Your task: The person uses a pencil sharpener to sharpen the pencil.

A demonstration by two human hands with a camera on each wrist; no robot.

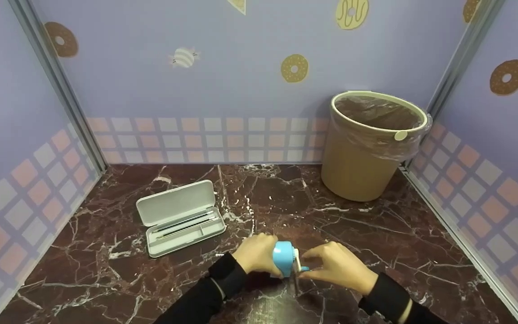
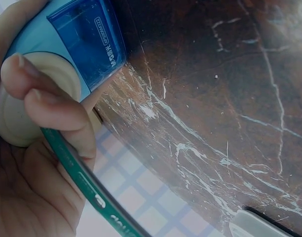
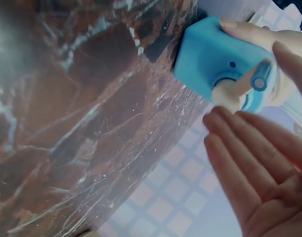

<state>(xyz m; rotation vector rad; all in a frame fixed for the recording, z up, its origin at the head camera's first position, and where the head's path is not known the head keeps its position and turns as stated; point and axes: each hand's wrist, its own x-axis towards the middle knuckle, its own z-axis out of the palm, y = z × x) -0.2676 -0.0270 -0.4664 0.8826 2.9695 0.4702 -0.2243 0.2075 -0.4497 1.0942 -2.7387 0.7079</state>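
Note:
My left hand [image 1: 254,254] grips a blue crank pencil sharpener [image 1: 282,256] low over the front of the table. The left wrist view shows its dark-blue see-through shavings drawer [image 2: 87,42] and round cream front [image 2: 67,71]. From that front a green pencil [image 2: 87,185] runs out past the curled fingers. On the opposite side is a cream crank [image 3: 245,86] with a blue knob. My right hand [image 1: 342,265] is beside this crank, its fingers nearly straight and thumb apart. Its fingertips are close to the crank hub; whether they touch it I cannot tell.
An open pale pencil case [image 1: 173,204] lies to the left, with several pencils [image 1: 187,225] inside. At the back right stands a tan waste bin [image 1: 353,166] with a clear liner. Patterned walls enclose the dark marbled table [image 1: 106,279] on three sides.

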